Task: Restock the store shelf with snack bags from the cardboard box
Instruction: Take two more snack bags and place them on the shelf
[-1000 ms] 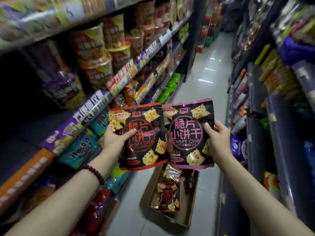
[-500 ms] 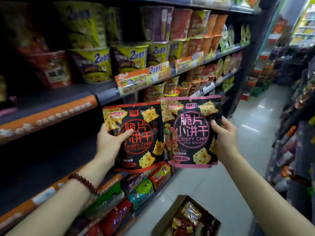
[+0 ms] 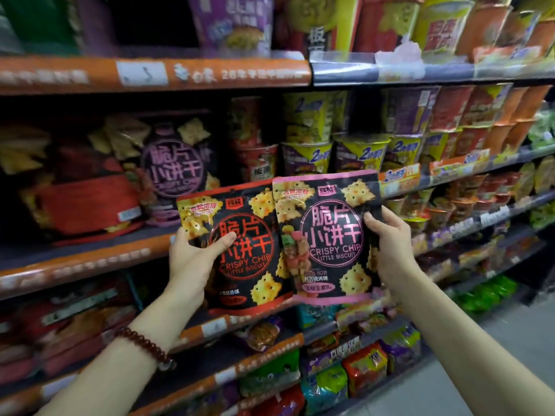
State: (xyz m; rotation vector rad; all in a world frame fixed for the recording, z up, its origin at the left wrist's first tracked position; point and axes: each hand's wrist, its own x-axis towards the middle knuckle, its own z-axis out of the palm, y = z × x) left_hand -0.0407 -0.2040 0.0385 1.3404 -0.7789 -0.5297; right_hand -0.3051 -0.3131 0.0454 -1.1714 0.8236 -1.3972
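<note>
Red-trimmed bag gripped in left hand, pink-trimmed bag in right hand, both being carried toward the matching shelved bags; next likely sliding each in upright.

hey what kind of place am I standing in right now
Most likely a convenience store or supermarket snack aisle. Tiered shelves carry price-tag strips, rows of instant noodle cups fill the middle shelf, and your left hand and right hand each hold a crispy chip biscuit bag.
</note>
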